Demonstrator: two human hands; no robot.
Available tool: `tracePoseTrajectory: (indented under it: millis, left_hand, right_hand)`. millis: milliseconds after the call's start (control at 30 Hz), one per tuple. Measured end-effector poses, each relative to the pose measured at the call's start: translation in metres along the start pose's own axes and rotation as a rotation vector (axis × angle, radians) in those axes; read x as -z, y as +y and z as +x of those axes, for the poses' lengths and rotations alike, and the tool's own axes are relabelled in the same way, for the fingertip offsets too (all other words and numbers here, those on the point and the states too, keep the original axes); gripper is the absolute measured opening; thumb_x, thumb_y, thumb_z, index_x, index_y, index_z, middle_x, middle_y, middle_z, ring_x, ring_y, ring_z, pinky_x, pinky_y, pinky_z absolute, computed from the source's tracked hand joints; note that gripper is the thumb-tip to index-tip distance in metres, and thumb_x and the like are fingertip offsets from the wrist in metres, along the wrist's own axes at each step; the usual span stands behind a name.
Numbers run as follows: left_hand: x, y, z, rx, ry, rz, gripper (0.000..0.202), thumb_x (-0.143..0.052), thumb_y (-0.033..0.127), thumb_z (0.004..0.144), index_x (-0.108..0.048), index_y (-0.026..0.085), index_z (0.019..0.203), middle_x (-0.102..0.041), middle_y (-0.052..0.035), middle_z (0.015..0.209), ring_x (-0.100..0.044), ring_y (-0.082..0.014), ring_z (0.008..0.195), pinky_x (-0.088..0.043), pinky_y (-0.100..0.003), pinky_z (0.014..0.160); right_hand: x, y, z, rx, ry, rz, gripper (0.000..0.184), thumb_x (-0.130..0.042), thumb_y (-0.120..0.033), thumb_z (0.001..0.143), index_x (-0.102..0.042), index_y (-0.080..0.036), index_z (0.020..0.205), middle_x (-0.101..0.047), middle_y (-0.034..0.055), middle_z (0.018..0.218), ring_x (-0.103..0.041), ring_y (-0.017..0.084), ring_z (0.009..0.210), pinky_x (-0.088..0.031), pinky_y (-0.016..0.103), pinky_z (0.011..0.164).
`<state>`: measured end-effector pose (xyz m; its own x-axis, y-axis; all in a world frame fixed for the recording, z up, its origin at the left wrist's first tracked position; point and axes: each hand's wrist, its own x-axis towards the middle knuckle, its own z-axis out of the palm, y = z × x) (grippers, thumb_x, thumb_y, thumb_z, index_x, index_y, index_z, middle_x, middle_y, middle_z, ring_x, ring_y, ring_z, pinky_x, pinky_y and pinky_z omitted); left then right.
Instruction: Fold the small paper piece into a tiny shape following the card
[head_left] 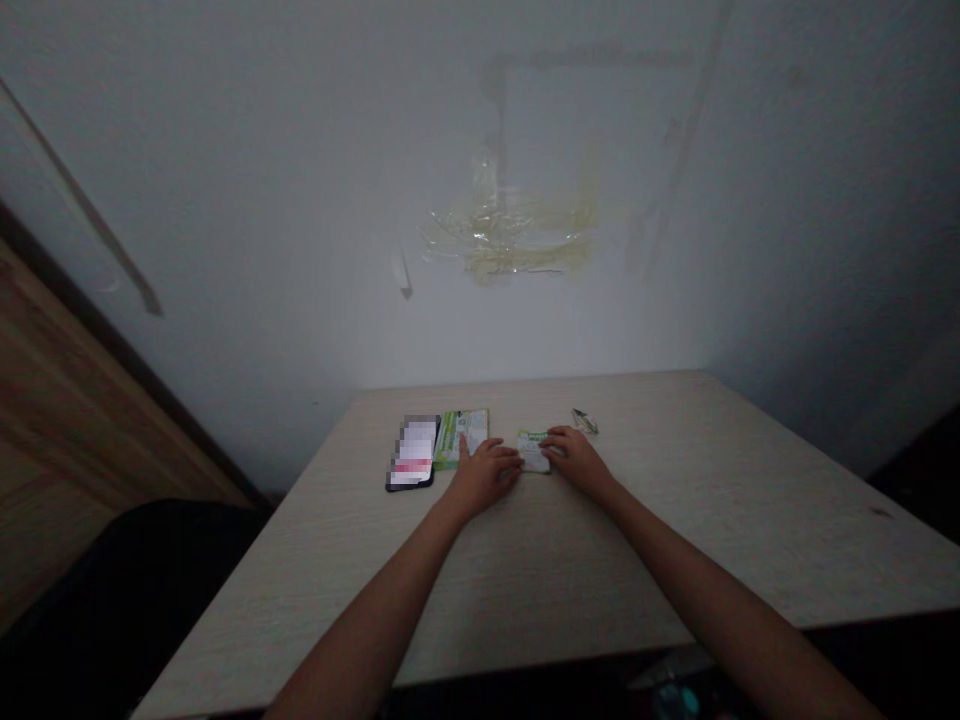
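Observation:
A small white packet with a green top edge (534,460) lies flat on the table between my two hands. My left hand (486,474) has its fingertips at the packet's left edge, with the thumb stretched up and apart. My right hand (579,462) rests with bent fingers on the packet's right side; its thumb is hard to see. Just beyond my left hand lies a larger green-and-white printed packet (452,432), and the left thumb overlaps it. Past my right hand is a small crumpled green-and-white scrap (585,421).
A phone (412,455) with a lit, blurred screen lies at the left of the pale wooden table (600,580). A wall (300,200) with yellowed tape (525,240) rises behind the table. Dark shapes lie at lower left and below the front edge.

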<state>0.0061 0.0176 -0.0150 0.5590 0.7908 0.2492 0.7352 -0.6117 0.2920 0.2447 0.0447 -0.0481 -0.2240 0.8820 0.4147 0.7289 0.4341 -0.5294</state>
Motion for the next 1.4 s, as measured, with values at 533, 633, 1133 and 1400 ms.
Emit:
tracePoseTrajectory:
  millis: [533,633,1133,1400]
  left_hand:
    - [0.002,0.001,0.000,-0.003,0.017,0.049,0.025,-0.052,0.039,0.093,-0.067,0.039,0.113,-0.062,0.0006,0.130,-0.036,-0.0287,0.135,0.008,-0.073,0.107]
    - [0.001,-0.001,-0.001,0.016,0.035,0.085,0.023,-0.055,0.040,0.091,-0.068,0.042,0.110,-0.059,0.0016,0.133,-0.034,-0.0308,0.136,0.006,-0.075,0.105]
    - [0.006,-0.003,0.001,0.037,0.014,0.090,0.022,-0.052,0.045,0.092,-0.069,0.046,0.106,-0.053,0.0062,0.140,-0.028,-0.0340,0.139,0.009,-0.078,0.102]
    - [0.001,-0.002,0.006,0.158,0.067,0.057,0.021,-0.054,0.050,0.089,-0.073,0.044,0.097,-0.056,0.0058,0.136,-0.027,-0.0346,0.139,0.008,-0.078,0.102]
  right_hand:
    - [0.000,-0.003,-0.001,0.004,0.002,-0.014,0.020,-0.063,-0.027,0.084,-0.074,-0.020,0.099,-0.062,0.0108,0.117,-0.056,0.023,0.112,-0.042,0.039,0.101]
    - [0.000,-0.003,-0.001,0.006,0.012,-0.007,0.020,-0.063,-0.026,0.083,-0.074,-0.021,0.099,-0.062,0.0105,0.117,-0.056,0.023,0.112,-0.041,0.040,0.102]
    - [0.003,-0.011,-0.003,0.096,-0.012,-0.113,0.020,-0.060,-0.022,0.085,-0.072,-0.017,0.101,-0.063,0.0112,0.119,-0.056,0.023,0.112,-0.042,0.038,0.100]
    - [0.009,-0.018,-0.003,0.089,-0.073,-0.113,0.023,-0.055,-0.023,0.088,-0.071,-0.017,0.104,-0.067,0.0106,0.113,-0.058,0.022,0.107,-0.042,0.036,0.098]
